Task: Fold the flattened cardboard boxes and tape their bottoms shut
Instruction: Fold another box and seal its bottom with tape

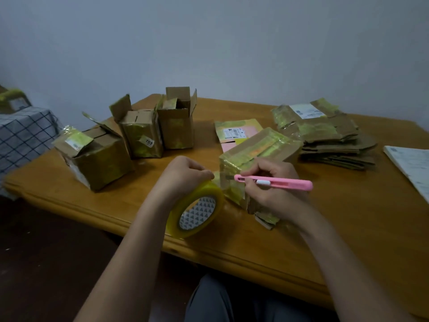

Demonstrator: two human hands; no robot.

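Note:
A folded cardboard box (257, 148) lies bottom-up at the table's middle, with yellowish tape across its closed flaps. My left hand (183, 175) pinches the tape strip that runs from the box down to a yellow tape roll (197, 211), which hangs beneath the hand. My right hand (271, 189) grips a pink utility knife (278, 181) with its tip at the strip beside the box's near face. At the back right sits a stack of flattened boxes (329, 140).
Three folded boxes with open top flaps (97, 156) (141, 133) (177, 122) stand at the left. A pink-labelled flat box (234, 133) lies behind the worked box. White paper (411, 166) rests at the right edge. A checked cloth (23, 133) covers furniture at left.

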